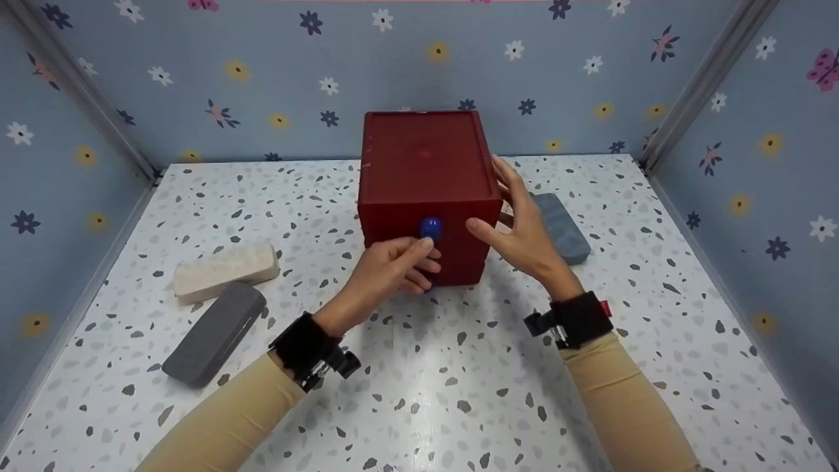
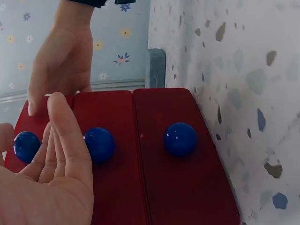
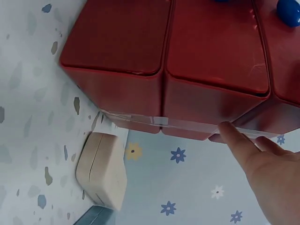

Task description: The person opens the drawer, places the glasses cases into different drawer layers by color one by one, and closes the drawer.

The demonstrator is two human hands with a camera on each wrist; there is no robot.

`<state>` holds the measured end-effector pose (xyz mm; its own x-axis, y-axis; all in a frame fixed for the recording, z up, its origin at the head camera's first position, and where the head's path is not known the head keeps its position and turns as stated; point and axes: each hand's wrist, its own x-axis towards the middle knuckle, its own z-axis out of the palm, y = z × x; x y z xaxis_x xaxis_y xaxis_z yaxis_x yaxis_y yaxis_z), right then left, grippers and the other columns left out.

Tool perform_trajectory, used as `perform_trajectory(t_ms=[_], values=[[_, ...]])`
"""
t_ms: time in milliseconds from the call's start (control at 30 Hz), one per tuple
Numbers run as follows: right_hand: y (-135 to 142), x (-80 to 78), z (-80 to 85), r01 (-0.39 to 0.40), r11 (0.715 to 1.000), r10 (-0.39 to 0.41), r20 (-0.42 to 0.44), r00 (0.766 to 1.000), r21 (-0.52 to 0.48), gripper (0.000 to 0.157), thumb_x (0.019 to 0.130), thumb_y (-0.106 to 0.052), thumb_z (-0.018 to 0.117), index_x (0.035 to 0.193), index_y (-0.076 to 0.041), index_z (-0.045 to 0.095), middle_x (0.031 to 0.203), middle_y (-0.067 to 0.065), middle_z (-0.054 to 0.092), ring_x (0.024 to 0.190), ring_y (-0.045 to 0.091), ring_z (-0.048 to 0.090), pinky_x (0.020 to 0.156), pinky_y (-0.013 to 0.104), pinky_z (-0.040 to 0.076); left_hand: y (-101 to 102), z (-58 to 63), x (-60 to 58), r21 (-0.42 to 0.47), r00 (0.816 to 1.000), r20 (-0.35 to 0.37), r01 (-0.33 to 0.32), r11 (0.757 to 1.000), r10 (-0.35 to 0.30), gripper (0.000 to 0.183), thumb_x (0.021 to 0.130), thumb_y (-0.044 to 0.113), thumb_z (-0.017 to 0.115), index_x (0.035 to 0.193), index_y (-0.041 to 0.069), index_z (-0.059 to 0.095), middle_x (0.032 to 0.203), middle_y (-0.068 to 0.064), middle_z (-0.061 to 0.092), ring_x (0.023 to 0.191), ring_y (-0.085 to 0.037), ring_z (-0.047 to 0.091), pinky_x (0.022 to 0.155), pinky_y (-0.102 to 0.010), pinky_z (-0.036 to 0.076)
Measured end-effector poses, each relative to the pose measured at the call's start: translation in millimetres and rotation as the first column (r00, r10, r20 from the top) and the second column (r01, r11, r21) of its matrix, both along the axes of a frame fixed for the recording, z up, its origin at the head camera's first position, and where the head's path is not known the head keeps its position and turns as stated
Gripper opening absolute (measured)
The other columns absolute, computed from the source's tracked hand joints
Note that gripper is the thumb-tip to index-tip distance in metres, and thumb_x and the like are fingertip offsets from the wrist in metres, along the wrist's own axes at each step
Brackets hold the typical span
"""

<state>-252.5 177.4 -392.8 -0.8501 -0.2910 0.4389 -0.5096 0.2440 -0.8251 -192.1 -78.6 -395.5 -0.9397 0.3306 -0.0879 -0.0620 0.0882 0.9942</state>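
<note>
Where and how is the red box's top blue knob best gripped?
Probably pinched by its rounded sides, coming straight from the front: the top blue knob is ball-like and sticks out from the upright front of the red box.

Deep red covers the drawer box (image 1: pixel 423 157) at the centre of the frame, and its round knobs (image 2: pixel 180 139) are glossy blue. The table (image 1: pixel 393 410) is white, flecked with grey, bluish and brownish chips. At the left of the frame lie a plain cream case (image 1: pixel 226 270) and a dark grey case (image 1: pixel 213 335); right of centre, a blue-grey case (image 1: pixel 560 229). The pale blue walls (image 1: pixel 229 29) carry white, yellow and navy flowers, plus pink butterflies. Both sleeves (image 1: pixel 229 413) are tan, the wristbands (image 1: pixel 581 319) black.
</note>
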Motion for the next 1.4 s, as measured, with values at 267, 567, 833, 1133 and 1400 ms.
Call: perform_trajectory(t_ms=[267,567,833,1133,1400], values=[[-5,11.0,-1.5,0.073,0.994,-0.059,-0.165,0.985,0.081,0.084,0.093,-0.006,0.083,0.163,-0.005,0.037,0.161,0.017,0.042,0.139,0.028,0.055,0.098,0.051,0.060,-3,-16.3,7.2,-0.108,0.995,-0.084,-0.054,0.993,0.045,0.045,0.104,0.046,0.067,0.116,0.004,0.077,0.110,-0.010,0.079,0.098,-0.032,0.076,0.090,-0.043,0.063],[-9,25.0,13.2,0.050,0.997,-0.038,-0.198,0.979,0.056,0.074,0.093,0.000,0.080,0.157,0.003,0.042,0.156,0.022,0.045,0.135,0.027,0.057,0.099,0.048,0.060,-3,-25.3,8.9,-0.114,0.997,-0.047,-0.065,0.991,0.060,0.046,0.105,0.047,0.066,0.118,0.004,0.077,0.113,-0.015,0.078,0.100,-0.034,0.076,0.094,-0.051,0.061],[-9,23.1,8.3,0.061,0.997,-0.050,-0.199,0.979,0.045,0.075,0.094,-0.002,0.081,0.158,-0.001,0.043,0.158,0.018,0.045,0.137,0.027,0.057,0.099,0.049,0.060,-1,-35.8,7.4,-0.096,0.995,0.042,-0.090,0.991,0.094,0.053,0.103,0.052,0.067,0.122,0.004,0.077,0.114,-0.018,0.078,0.103,-0.039,0.075,0.093,-0.049,0.062],[-8,17.2,-0.5,0.042,0.999,-0.036,-0.183,0.982,0.027,0.076,0.094,-0.002,0.080,0.159,-0.002,0.041,0.161,0.017,0.041,0.138,0.025,0.054,0.099,0.056,0.058,2,-44.0,0.4,0.032,0.978,0.194,-0.092,0.995,0.084,0.058,0.103,0.053,0.065,0.128,0.002,0.074,0.119,-0.022,0.075,0.087,-0.024,0.075,0.091,-0.046,0.063],[0,-0.9,-20.2,0.027,0.999,-0.021,-0.191,0.981,0.031,0.080,0.094,-0.011,0.082,0.162,-0.013,0.040,0.164,0.008,0.040,0.137,0.022,0.055,0.099,0.056,0.059,10,-45.2,-3.2,0.088,0.966,0.249,-0.099,0.991,0.074,0.062,0.101,0.058,0.066,0.129,0.002,0.075,0.124,-0.023,0.074,0.094,-0.031,0.077,0.088,-0.041,0.064]])
